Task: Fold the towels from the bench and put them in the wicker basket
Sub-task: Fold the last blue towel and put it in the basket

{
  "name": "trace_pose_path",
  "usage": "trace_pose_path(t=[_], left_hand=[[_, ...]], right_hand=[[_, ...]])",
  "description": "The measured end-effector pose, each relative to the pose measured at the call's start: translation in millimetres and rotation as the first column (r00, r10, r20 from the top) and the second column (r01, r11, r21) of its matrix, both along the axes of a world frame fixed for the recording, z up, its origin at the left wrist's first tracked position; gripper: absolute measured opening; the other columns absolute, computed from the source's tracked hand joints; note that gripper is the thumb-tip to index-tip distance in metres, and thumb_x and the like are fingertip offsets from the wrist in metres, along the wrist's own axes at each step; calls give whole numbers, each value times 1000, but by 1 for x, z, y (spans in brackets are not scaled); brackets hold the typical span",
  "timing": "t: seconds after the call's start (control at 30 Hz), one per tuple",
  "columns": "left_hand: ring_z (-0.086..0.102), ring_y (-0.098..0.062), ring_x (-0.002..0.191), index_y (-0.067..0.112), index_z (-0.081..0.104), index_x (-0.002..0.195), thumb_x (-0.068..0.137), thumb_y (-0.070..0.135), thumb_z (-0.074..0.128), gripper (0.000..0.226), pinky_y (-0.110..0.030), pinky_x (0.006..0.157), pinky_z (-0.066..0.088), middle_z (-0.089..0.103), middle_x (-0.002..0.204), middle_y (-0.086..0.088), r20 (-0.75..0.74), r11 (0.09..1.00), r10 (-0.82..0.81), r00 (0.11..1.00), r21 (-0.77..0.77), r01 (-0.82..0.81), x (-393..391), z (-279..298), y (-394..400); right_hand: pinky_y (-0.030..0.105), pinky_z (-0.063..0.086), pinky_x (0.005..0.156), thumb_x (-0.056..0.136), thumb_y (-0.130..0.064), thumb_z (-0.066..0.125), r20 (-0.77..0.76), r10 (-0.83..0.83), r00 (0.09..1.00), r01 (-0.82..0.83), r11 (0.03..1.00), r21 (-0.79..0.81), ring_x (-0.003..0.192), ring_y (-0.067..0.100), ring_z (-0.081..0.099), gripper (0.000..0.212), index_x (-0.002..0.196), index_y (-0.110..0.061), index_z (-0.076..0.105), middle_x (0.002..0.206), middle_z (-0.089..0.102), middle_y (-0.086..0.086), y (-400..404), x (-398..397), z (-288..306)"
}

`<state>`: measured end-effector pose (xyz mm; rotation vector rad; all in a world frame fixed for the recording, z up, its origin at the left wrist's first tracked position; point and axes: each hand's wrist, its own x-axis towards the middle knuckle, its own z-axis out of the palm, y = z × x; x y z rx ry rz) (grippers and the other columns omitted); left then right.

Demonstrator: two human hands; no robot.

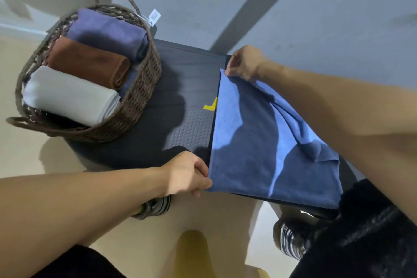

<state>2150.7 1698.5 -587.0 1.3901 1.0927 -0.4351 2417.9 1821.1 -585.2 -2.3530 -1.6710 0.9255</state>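
- Fingers of the left hand (188, 174) are curled and pinch the near left corner of the blue towel (268, 142).
- Thumb and fingers of the right hand (244, 63) pinch the towel's far left corner, lifted slightly off the surface.
- Between the two hands the towel's left edge runs taut; its right side is rumpled into folds, and the near edge hangs over the front of the bench (187, 88).
- On the dark bench, a yellow mark (211, 106) peeks out just beside the towel's left edge.
- At the bench's left end sits the wicker basket (140, 97), holding three rolled towels side by side: a purple towel (108, 31), a brown towel (88, 61) and a grey towel (67, 95).
- A white tag (154, 16) hangs from the basket's far handle.
- Below lies a pale floor (216, 214), with striped shoes (291, 241) beneath the bench's front edge.
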Motion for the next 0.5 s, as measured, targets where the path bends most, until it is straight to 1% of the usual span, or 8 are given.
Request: trace_pose_path(t=[0.07,0.17,0.23,0.3,0.37,0.4,0.43,0.5], left_hand=[[63,-14,52,0,70,92,85,15,73,17,-21,58,47,73,81,-21,11,999,-32,999,9,32,0,-2,0],[63,-12,52,0,69,92,88,20,71,20,-24,64,47,73,83,-20,6,996,-83,997,37,83,1,-2,-1],[61,-12,51,3,68,91,89,20,69,17,-24,63,47,74,84,-20,-1,991,-115,993,66,114,3,1,0],[57,-8,50,12,64,82,89,20,67,11,-21,59,45,72,76,-11,-16,971,-200,980,130,200,2,6,4],[53,-9,55,18,53,71,88,18,64,20,-22,56,40,61,65,3,-89,890,-371,924,251,381,-2,12,13],[51,-14,59,17,47,67,86,16,63,25,-26,56,36,54,62,4,-145,826,-444,884,316,467,-4,14,19],[49,-19,62,15,42,65,85,16,63,29,-29,57,33,48,60,3,-196,773,-482,854,364,520,-8,18,26],[45,-25,64,15,37,62,84,19,63,35,-32,57,29,43,61,0,-250,747,-465,849,404,528,-16,21,39]], right_hand=[[25,46,73,83,-25,75,20,2,1000,-2,1000,3,88,20,65,13,92,-16,74,97,74,5,4,6,-2],[27,47,78,82,-36,77,24,101,995,-102,994,28,89,20,62,27,98,-15,71,92,69,2,1,1,-1],[25,45,75,77,-35,82,-17,167,986,-166,985,42,86,20,60,33,98,-13,69,88,65,0,-3,-4,-1],[24,41,70,78,-30,82,-2,230,973,-230,972,38,84,21,60,27,94,-11,71,89,69,4,-7,-7,-4],[21,38,69,80,-27,80,-5,222,975,-221,974,50,80,19,59,20,90,-11,73,89,71,7,-10,-7,-7],[21,38,69,81,-25,80,-23,181,983,-180,982,64,79,17,58,18,90,-10,73,87,71,6,-10,-8,-8],[21,40,70,81,-24,79,-45,123,991,-119,990,81,79,16,58,17,90,-10,73,83,69,4,-9,-8,-9],[22,45,72,81,-21,78,-63,26,998,-19,993,114,81,15,59,16,91,-10,72,80,65,-1,-7,-9,-12]])
